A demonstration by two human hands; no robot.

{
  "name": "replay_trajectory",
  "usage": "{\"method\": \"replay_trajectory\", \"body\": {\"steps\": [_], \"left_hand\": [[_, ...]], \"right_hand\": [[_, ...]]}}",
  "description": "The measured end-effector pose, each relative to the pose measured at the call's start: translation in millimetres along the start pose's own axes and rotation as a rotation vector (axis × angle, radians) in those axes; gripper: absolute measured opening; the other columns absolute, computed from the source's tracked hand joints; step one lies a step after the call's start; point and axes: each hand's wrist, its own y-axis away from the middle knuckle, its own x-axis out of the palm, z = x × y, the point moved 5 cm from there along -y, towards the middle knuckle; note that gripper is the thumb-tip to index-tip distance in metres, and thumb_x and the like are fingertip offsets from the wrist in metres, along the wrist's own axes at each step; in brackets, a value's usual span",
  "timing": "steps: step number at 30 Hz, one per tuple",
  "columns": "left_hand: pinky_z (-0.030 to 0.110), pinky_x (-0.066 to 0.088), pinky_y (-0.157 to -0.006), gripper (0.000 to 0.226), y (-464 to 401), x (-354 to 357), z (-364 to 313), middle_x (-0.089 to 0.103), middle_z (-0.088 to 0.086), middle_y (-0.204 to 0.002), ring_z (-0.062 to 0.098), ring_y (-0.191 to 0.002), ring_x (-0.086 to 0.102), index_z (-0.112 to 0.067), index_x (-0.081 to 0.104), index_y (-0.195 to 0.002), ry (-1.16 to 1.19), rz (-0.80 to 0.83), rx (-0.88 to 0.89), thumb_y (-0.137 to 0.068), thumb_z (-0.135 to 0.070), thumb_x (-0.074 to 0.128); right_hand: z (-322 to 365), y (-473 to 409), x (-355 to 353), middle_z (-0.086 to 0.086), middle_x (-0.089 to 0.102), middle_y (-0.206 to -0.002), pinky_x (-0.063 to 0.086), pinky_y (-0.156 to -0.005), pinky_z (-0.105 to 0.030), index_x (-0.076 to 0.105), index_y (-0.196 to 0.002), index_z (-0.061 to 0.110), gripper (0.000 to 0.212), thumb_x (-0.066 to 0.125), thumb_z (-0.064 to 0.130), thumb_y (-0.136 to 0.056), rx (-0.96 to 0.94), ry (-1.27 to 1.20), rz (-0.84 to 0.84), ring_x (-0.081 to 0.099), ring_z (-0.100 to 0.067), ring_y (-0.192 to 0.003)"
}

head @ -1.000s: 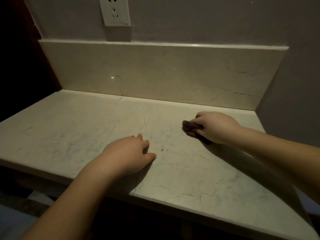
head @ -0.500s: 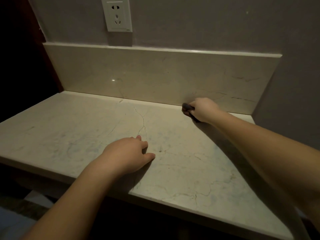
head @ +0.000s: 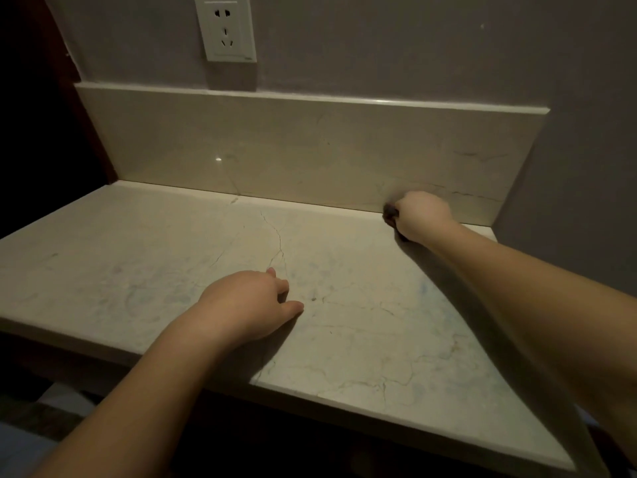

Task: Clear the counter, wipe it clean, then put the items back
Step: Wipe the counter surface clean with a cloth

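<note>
A pale marble counter [head: 144,270] with thin cracks fills the view, and nothing else stands on it. My right hand [head: 422,215] grips a small dark cloth [head: 391,212] and presses it on the counter at the far right, against the foot of the backsplash. Only a dark edge of the cloth shows past the fingers. My left hand [head: 248,305] rests palm down near the middle of the counter, fingers relaxed, holding nothing.
A marble backsplash [head: 293,150] runs along the back. A white wall socket [head: 225,27] sits above it at the left. A grey wall [head: 586,167] closes the right side. The counter's front edge [head: 379,405] drops to a dark space below.
My right hand has pushed the cloth away from me, from the mid-right of the counter to the backsplash. My left hand has stayed in place.
</note>
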Motion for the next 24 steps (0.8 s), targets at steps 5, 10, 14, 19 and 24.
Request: {"method": "replay_trajectory", "body": {"steps": [5,10,14,19,24], "left_hand": [[0.033,0.05,-0.089,0.047,1,2,-3,0.022,-0.005,-0.16,0.021,-0.118,0.056,-0.028,0.057,-0.125,-0.014,-0.009,-0.009,-0.095,-0.059,0.038],[0.033,0.05,-0.089,0.048,2,3,-2,0.024,-0.005,-0.16,0.02,-0.118,0.056,-0.028,0.056,-0.125,-0.013,-0.019,0.005,-0.095,-0.059,0.038],[0.034,0.05,-0.092,0.052,3,-1,-4,0.032,-0.006,-0.156,0.02,-0.119,0.055,-0.028,0.056,-0.13,-0.022,-0.009,0.0,-0.094,-0.061,0.038],[0.036,0.048,-0.096,0.054,7,-3,-3,0.034,-0.005,-0.155,0.021,-0.122,0.053,-0.026,0.052,-0.135,-0.026,0.001,-0.001,-0.095,-0.059,0.038],[0.036,0.049,-0.095,0.051,9,-4,-4,0.04,-0.003,-0.151,0.021,-0.119,0.055,-0.025,0.054,-0.133,-0.034,-0.021,0.004,-0.096,-0.056,0.038]], "right_hand": [[3,46,-6,-0.002,0.057,-0.1,0.043,-0.068,-0.033,0.068,-0.109,0.025,0.032,0.041,0.039,-0.098,-0.227,-0.148,-0.01,0.055,-0.028,-0.095],[25,153,-32,0.008,0.057,-0.107,0.046,-0.073,-0.032,0.063,-0.121,0.034,0.031,0.045,0.041,-0.096,-0.607,-0.29,0.103,0.054,-0.014,-0.092],[16,139,-30,0.007,0.059,-0.109,0.047,-0.072,-0.034,0.062,-0.121,0.034,0.03,0.049,0.04,-0.095,-0.593,-0.198,0.069,0.055,-0.017,-0.097],[5,68,-8,0.005,0.058,-0.103,0.045,-0.077,-0.035,0.067,-0.111,0.033,0.025,0.049,0.034,-0.094,-0.322,-0.231,0.017,0.054,-0.024,-0.101],[41,132,-23,0.007,0.057,-0.104,0.041,-0.075,-0.029,0.066,-0.116,0.034,0.027,0.053,0.034,-0.093,-0.537,-0.361,0.053,0.054,-0.016,-0.096]]}}
